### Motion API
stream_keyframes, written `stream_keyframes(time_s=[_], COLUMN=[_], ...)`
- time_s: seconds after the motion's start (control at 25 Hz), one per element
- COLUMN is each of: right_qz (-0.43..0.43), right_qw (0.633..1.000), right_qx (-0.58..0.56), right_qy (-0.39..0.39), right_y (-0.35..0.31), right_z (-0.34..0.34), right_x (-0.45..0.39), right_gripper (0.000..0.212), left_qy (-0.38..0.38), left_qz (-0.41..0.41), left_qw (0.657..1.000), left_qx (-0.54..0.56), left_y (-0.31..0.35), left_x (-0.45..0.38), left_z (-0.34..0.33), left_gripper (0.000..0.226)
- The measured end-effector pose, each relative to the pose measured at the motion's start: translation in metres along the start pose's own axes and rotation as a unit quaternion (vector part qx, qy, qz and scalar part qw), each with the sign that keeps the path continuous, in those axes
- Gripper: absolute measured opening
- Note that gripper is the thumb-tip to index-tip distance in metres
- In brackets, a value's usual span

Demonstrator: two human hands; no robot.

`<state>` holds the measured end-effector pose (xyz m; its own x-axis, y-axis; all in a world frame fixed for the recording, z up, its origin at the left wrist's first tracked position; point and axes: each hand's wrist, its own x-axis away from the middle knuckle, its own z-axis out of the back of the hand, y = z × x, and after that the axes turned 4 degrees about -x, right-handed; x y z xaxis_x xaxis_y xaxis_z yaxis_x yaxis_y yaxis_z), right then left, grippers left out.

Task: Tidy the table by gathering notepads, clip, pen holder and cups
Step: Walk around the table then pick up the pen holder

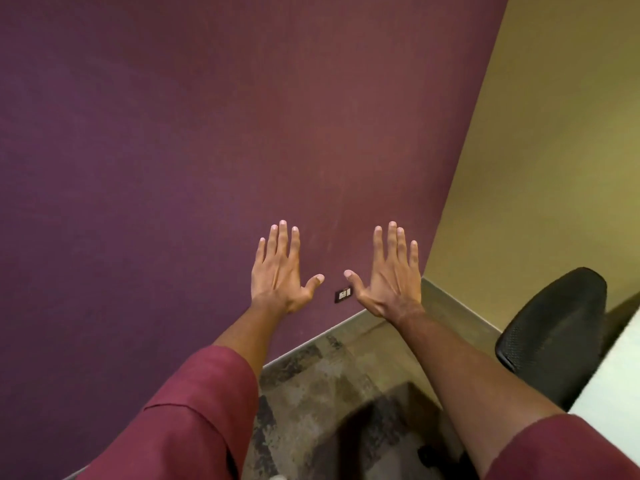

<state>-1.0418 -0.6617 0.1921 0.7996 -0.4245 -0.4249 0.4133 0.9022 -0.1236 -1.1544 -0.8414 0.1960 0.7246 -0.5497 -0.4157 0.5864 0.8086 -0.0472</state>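
Note:
My left hand [280, 271] and my right hand [389, 271] are stretched out in front of me at the same height, backs toward the camera, fingers spread, holding nothing. Both are seen against a purple wall. No notepads, clip, pen holder or cups appear in this view. Only a white corner of the table [613, 382] shows at the right edge.
A purple wall [173, 150] fills most of the view and meets a yellow wall [554, 133] at a corner. A small wall outlet [343, 294] sits low between my hands. A black mesh office chair [554, 327] stands at the right on patterned carpet [329, 393].

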Motion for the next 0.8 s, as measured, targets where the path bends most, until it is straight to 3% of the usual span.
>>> stream_keyframes(time_s=[0.36, 0.48, 0.8], right_qz=[-0.153, -0.199, -0.297], right_qw=[0.986, 0.976, 0.945], right_qx=[0.059, 0.084, 0.130], right_qy=[0.028, 0.023, 0.029], right_y=[0.062, 0.089, 0.210], right_z=[-0.050, -0.064, -0.097], right_x=[-0.139, -0.161, -0.206], right_gripper=[0.101, 0.102, 0.103], left_qy=[0.025, 0.000, -0.026], left_qz=[-0.157, -0.198, -0.289], left_qw=[0.984, 0.975, 0.947], left_qx=[0.086, 0.100, 0.134], left_y=[0.040, 0.063, 0.184], left_x=[-0.209, -0.254, -0.350], left_z=[-0.080, -0.112, -0.182], left_gripper=[0.104, 0.106, 0.106])
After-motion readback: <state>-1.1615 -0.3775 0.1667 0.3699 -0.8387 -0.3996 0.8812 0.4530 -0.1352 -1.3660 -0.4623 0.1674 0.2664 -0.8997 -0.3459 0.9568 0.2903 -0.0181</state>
